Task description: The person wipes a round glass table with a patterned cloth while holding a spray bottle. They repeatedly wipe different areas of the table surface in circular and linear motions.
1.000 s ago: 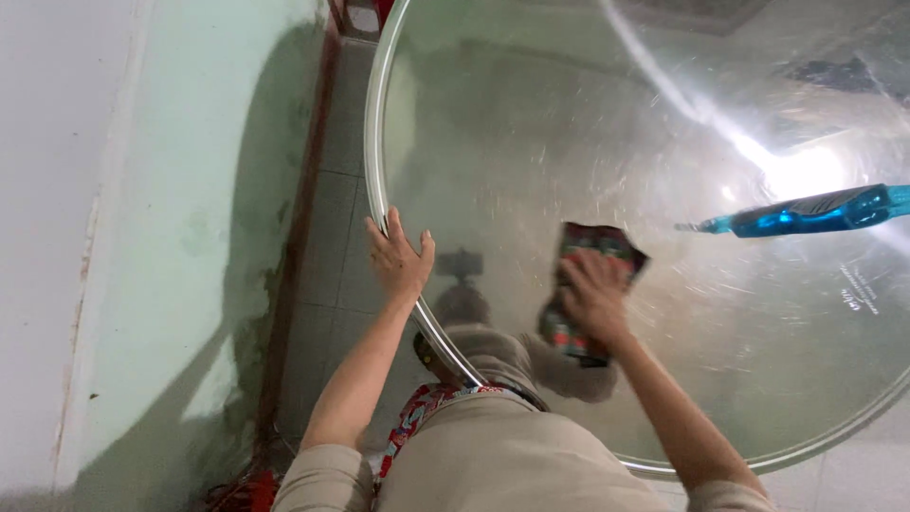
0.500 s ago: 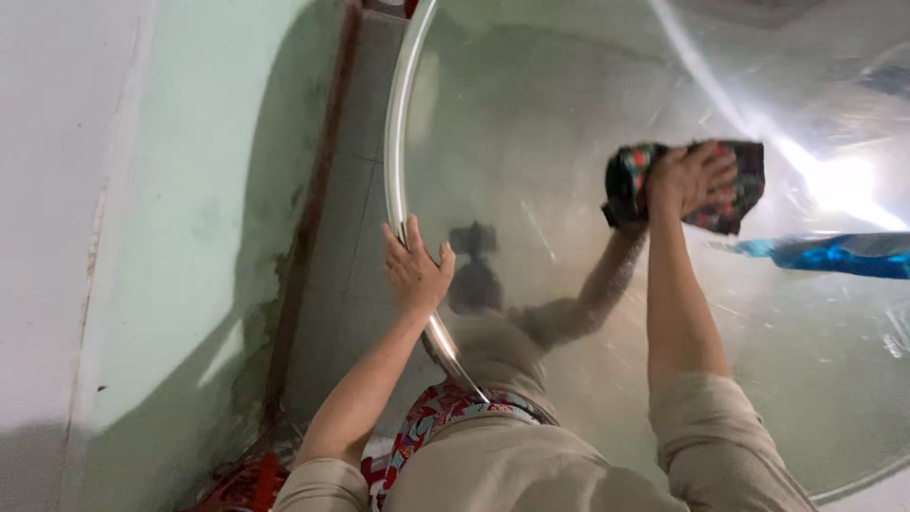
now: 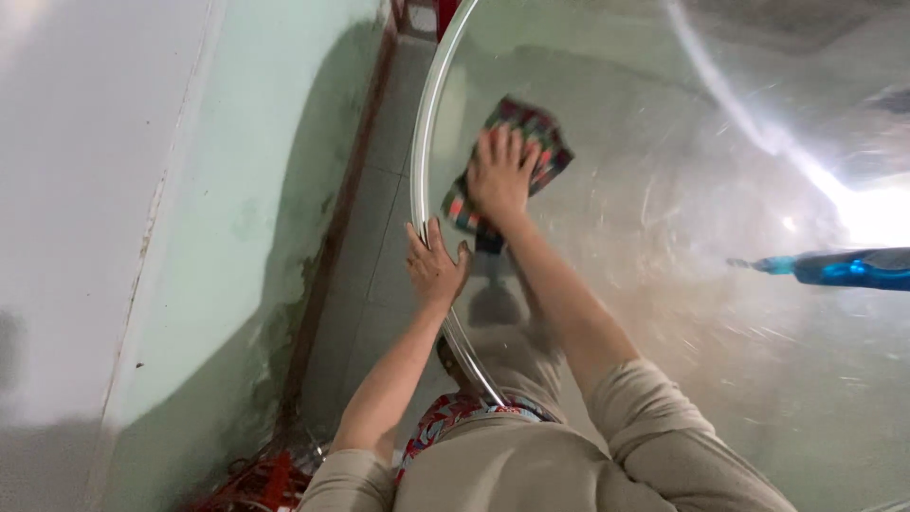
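Pressing a checked cloth [image 3: 507,171] flat under my right hand [image 3: 500,175], I am bracing my left hand [image 3: 436,265] on the table rim [image 3: 420,180].

My right palm is lying open, fingers spread over the cloth, pinning it to the round glass tabletop [image 3: 664,313] near its left edge. My left hand is resting open on the metal rim just near of the cloth, gripping nothing. Well to the right, a blue spray bottle [image 3: 844,268] is lying on the glass.
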